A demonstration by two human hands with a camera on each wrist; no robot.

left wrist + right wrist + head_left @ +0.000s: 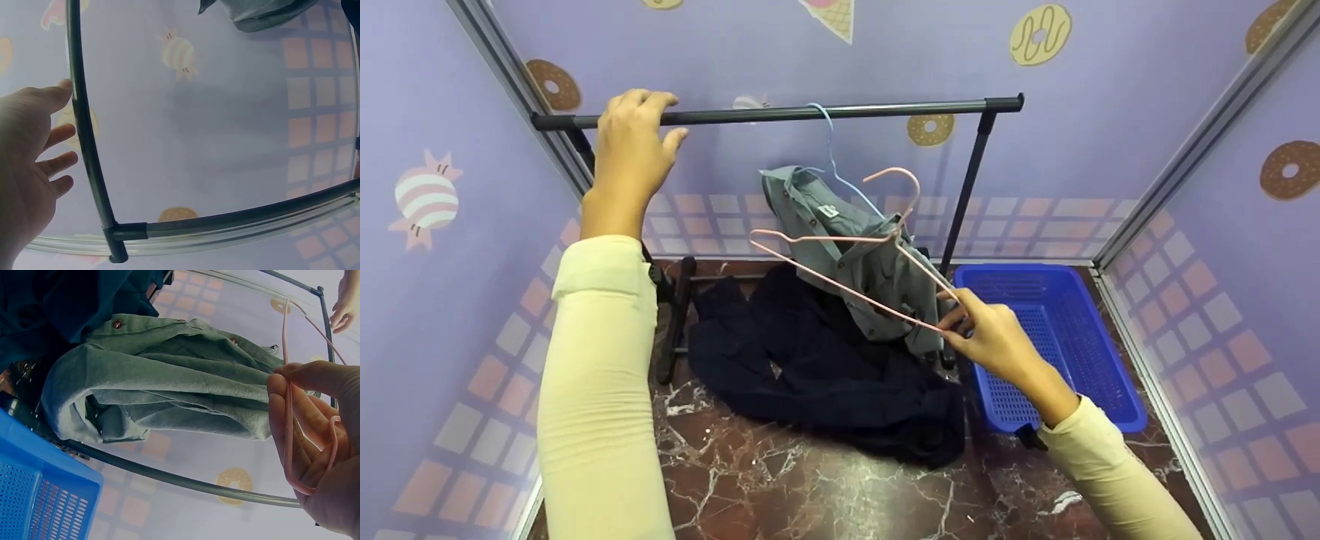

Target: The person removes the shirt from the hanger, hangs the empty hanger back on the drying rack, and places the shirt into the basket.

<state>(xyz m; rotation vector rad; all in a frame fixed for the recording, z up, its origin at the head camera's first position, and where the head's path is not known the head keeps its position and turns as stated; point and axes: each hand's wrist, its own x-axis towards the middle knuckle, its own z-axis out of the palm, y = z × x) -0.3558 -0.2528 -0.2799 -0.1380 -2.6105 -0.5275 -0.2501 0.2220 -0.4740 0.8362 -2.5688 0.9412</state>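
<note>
My right hand (994, 330) pinches one end of a pink hanger (840, 285) between thumb and fingers. In the right wrist view the hanger's end loops across the palm. The hanger carries no clothing, and its hook points up, in front of a grey-green buttoned shirt (877, 285). That shirt hangs from a light blue hanger (831, 135) on the black rail (735, 115) of a clothes rack. At the rail's left part is my left hand (634, 135). In the left wrist view its fingers are loosely bent beside the rail, with one fingertip right at it.
Dark navy clothing (825, 382) lies heaped low between the rack's legs. A blue plastic basket (1110, 360) stands on the marbled floor (780, 487) to the right. Patterned purple walls (1185, 75) close in the rack at the back and both sides.
</note>
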